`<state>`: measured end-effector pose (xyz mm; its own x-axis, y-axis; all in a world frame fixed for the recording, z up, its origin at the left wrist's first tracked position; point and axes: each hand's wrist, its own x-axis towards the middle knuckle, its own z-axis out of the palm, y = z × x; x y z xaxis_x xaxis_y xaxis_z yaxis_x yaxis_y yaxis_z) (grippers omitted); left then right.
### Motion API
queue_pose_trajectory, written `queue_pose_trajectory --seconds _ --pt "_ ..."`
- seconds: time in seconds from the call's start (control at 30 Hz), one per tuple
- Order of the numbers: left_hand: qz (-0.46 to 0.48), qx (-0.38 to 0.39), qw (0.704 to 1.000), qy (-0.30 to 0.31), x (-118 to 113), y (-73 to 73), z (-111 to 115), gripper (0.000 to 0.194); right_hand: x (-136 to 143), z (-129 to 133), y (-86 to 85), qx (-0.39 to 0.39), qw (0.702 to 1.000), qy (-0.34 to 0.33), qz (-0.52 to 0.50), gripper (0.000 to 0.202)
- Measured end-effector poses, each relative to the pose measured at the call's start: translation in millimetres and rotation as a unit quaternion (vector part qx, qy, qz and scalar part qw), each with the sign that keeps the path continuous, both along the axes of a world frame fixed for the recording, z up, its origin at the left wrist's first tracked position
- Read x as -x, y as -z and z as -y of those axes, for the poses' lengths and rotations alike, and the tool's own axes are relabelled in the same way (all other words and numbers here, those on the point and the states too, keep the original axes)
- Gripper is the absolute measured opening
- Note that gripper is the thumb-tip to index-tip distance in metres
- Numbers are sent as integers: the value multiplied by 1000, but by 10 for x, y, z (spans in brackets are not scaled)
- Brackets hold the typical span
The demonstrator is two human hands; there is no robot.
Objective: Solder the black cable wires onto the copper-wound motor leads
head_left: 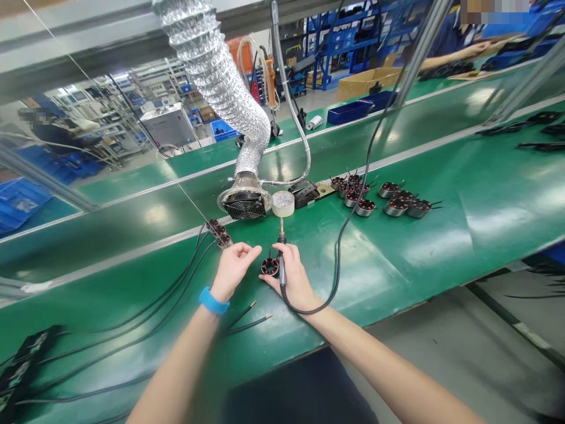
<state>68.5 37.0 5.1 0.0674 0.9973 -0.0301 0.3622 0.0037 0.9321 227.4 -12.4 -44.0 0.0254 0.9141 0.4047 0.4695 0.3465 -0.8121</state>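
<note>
My right hand (295,274) is closed around a soldering iron (282,264), whose tip points away from me towards a round pale tin (283,204). The thumb of that hand also rests against a small round motor stator (269,267) with copper windings, standing on the green bench. Just left of the stator, my left hand (233,268) is pinched shut, a blue band at its wrist. A thin solder wire (194,205) runs down from the upper left to this hand; its end at the fingertips is too fine to make out.
A fume fan (245,203) on a foil duct (216,70) hangs behind the hands. Several stators (397,203) lie at right, others (219,231) at left with black cables (163,300). The iron's cord (339,259) loops at right. A co-worker's arm (454,57) shows far right.
</note>
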Motion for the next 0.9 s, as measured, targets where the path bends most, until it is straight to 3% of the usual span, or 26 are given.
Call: queue_pose_trajectory --seconds 0.1,0.2,0.37,0.47,0.6,0.8,0.9 --pt "-65 19 997 27 71 -33 123 47 14 -31 -15 -8 1000 -1 26 76" --pt "-102 60 991 63 124 -45 224 44 -14 -4 19 -17 999 -27 -17 77" --pt "-32 105 988 110 182 -60 249 24 -59 44 74 -15 996 -47 -70 69" --pt "25 115 988 100 140 -33 242 23 -24 33 52 -10 998 -30 -56 67" --pt "73 83 992 55 59 34 246 25 43 28 19 -18 999 -18 -33 65" --pt "-48 38 997 47 111 5 88 33 52 68 47 -13 998 -21 -53 72" --pt "-68 -17 996 46 -6 -36 -57 34 43 67 73 -15 997 -26 -66 72"
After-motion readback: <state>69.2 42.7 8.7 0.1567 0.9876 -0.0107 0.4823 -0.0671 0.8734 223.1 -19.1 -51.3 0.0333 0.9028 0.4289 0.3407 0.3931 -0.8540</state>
